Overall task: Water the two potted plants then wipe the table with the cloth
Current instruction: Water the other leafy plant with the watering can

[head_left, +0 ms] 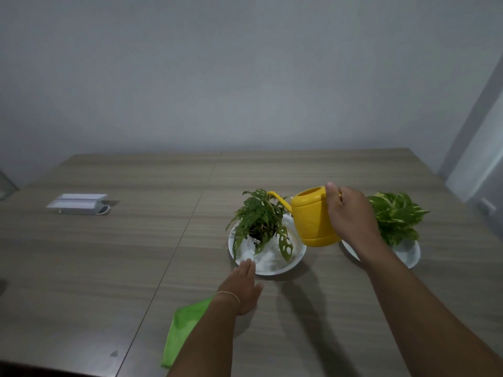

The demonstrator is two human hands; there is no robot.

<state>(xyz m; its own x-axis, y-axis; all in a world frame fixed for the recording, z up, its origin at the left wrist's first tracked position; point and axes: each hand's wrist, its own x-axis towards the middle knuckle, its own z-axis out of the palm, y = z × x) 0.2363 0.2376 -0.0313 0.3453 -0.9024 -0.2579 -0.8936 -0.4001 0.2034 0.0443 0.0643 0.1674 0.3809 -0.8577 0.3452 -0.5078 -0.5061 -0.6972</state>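
A: What do the hands do?

B: The right hand grips the handle of the yellow watering can, thumb on the top. The can is in the air, tilted, and its spout reaches over the holey-leaf plant.

A: And the other one?

B: The left hand is flat, with straight fingers. The fingertips are at the near rim of the white dish that carries this plant; I cannot tell if they touch it.

A: Where is the cloth?

B: The green cloth lies on the wooden bench, partly under the left forearm. The second plant, with variegated leaves, stands in its own white dish behind the right wrist. Far at the left lies a white box.
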